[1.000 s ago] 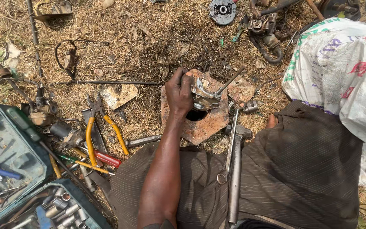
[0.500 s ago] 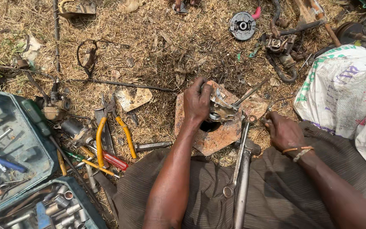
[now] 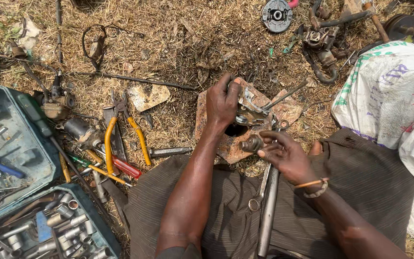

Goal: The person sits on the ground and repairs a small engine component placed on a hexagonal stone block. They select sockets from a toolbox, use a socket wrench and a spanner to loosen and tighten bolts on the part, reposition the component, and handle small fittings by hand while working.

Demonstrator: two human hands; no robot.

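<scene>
My left hand [image 3: 222, 101] grips a grimy metal engine part [image 3: 250, 111] and holds it down on a rusty holed metal plate [image 3: 228, 144] on the ground. My right hand [image 3: 283, 152] is just below it, fingertips pinching a small round metal piece [image 3: 251, 143] near the plate's hole. A long steel bar [image 3: 267, 211] and a wrench [image 3: 259, 189] lie across my lap under the right hand.
An open green socket case [image 3: 20, 177] sits at the left with several sockets. Yellow-handled pliers [image 3: 123, 136], a red-handled screwdriver [image 3: 120, 165], a carburettor [image 3: 56, 100] and scattered engine parts [image 3: 322, 36] lie on dry grass. A white printed sack [image 3: 394, 96] is at right.
My right hand came in from the right and moved to the plate, taking the small round piece. The left hand stayed on the engine part. The camera view shifted slightly.
</scene>
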